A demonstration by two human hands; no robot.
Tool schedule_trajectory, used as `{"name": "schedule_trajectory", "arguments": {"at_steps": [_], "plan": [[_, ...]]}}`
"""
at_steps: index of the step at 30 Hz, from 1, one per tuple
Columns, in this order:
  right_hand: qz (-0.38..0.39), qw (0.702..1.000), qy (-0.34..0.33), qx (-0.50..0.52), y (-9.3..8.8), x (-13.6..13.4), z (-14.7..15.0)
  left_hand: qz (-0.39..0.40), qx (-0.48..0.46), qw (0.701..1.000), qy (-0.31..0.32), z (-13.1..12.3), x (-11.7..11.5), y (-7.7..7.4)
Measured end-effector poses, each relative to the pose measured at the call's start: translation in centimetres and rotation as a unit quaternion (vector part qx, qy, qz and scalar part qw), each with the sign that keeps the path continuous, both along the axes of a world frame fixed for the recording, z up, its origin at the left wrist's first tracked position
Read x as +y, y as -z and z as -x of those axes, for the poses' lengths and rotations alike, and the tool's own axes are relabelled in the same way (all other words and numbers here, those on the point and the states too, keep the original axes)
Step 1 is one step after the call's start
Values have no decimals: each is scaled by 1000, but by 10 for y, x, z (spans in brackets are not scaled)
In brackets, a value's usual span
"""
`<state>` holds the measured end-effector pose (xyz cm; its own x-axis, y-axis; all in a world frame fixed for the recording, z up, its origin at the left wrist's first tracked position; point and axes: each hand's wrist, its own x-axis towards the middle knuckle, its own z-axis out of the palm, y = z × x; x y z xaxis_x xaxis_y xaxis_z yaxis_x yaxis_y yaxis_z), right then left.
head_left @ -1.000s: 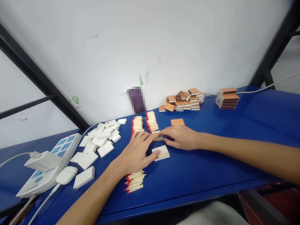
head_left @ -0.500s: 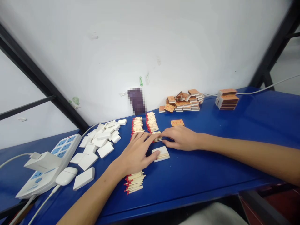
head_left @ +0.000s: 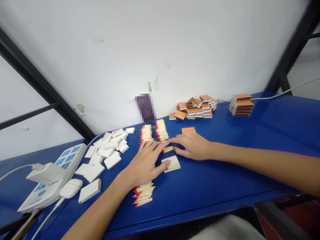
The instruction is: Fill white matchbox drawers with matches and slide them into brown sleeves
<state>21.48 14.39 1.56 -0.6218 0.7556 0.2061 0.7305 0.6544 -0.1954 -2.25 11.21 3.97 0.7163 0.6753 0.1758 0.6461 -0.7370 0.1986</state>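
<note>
My left hand (head_left: 146, 162) lies with its fingers spread over the rows of matches, its thumb on the left edge of a small white matchbox tray (head_left: 176, 159). A few matches lie inside that tray. My right hand (head_left: 191, 146) reaches in from the right with thumb and index finger apart. Its index fingertip meets my left fingers at the near end of the right-hand match row (head_left: 162, 130). Just below that fingertip sits a small group of matches (head_left: 167, 150), close to the right thumb. Another match row (head_left: 146, 132) runs partly under my left hand.
Loose matches (head_left: 143, 195) lie below my left wrist. White trays (head_left: 110, 145) are heaped at left, beside a power strip (head_left: 72, 156) with cables. An orange matchbox cover (head_left: 188, 130) lies beyond my right hand; more covers (head_left: 197, 111) and stacked matchboxes (head_left: 242, 106) stand by the wall.
My right index finger has slid left across the near end of the match row, and the small match group shows more clearly below it. My left hand stays almost still.
</note>
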Motion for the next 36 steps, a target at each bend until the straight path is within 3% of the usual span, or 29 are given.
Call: {"name": "schedule_trajectory", "arguments": {"at_steps": [36], "plan": [[0, 999, -48, -1, -3, -1, -1, 6, 9, 1000, 4, -1, 2, 0]]}}
